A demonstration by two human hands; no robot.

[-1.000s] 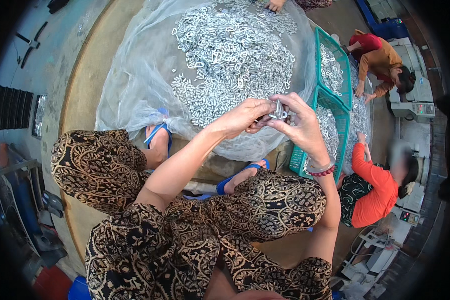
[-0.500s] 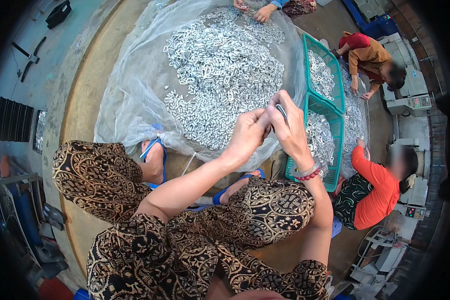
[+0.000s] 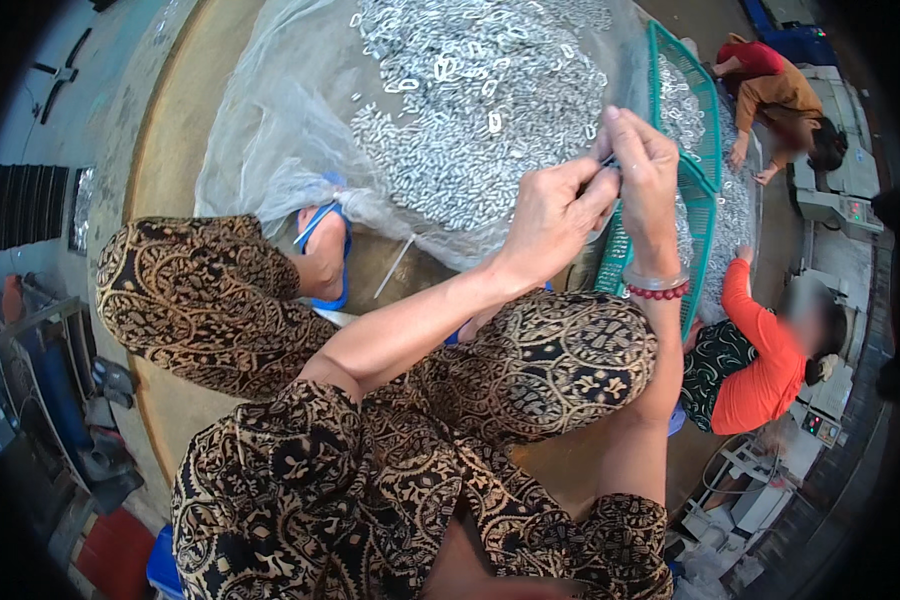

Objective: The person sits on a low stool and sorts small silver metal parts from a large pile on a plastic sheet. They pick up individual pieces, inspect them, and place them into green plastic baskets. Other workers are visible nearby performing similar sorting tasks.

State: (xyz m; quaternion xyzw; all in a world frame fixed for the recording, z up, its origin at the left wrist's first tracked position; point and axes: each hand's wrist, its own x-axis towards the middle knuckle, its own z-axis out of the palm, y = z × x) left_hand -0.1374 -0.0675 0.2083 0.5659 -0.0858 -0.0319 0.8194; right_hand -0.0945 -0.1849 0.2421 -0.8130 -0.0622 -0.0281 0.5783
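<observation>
My left hand (image 3: 560,210) and my right hand (image 3: 642,165) meet at the fingertips, both closed in a pinch. Between them a sliver of a small grey metal piece (image 3: 609,160) shows; the fingers cover most of it, so its shape is hidden. The hands are over the right edge of a heap of small silvery metal parts (image 3: 470,130). Short barrel-shaped pieces and open oval links are mixed in it. The heap lies on a translucent plastic sheet (image 3: 255,130), bunched and tied near my left foot.
Two green plastic baskets (image 3: 712,180) with metal links stand right of the heap. Beyond them, a person in orange (image 3: 760,370) and another in brown (image 3: 775,100) sit at a second spread of parts (image 3: 732,215). Machines (image 3: 830,210) line the right side.
The view has shifted, so the heap and baskets appear higher and farther right. My hands stay together; the dark metal loop seen in my right hand before is now mostly covered by fingers.
</observation>
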